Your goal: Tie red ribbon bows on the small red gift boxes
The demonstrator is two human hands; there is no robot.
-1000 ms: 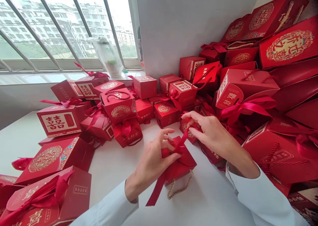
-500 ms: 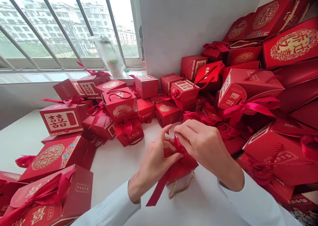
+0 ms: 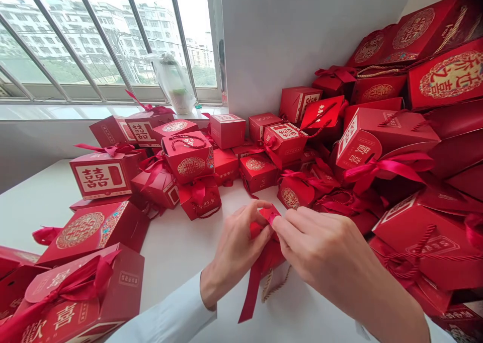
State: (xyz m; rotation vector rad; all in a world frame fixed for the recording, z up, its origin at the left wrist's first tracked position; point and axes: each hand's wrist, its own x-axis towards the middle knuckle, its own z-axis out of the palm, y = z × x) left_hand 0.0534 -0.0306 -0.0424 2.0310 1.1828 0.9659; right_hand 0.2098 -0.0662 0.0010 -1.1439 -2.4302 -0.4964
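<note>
In front of me on the white table stands a small red gift box (image 3: pixel 277 258), partly covered by my hands. A twisted gold cord handle (image 3: pixel 268 285) hangs from its near side. My left hand (image 3: pixel 238 242) is closed in a pinch on the red ribbon (image 3: pixel 250 295) at the top of the box, thumb and forefinger nearly meeting. One ribbon tail hangs down toward me. My right hand (image 3: pixel 320 242) is closed as well, its fingertips pinching the ribbon close to the left fingers. The exact shape of the ribbon between the fingertips is hidden.
Red gift boxes with ribbon bows (image 3: pixel 98 177) line the left side and back of the white table (image 3: pixel 181 252). A high pile of larger red boxes (image 3: pixel 388 137) rises at the right. Behind, a plastic-wrapped container (image 3: pixel 176 89) stands on the sill by a barred window.
My right hand has drawn lower and nearer to me, with its fingertips still at the ribbon. The left hand stays at the box. The view has shifted slightly.
</note>
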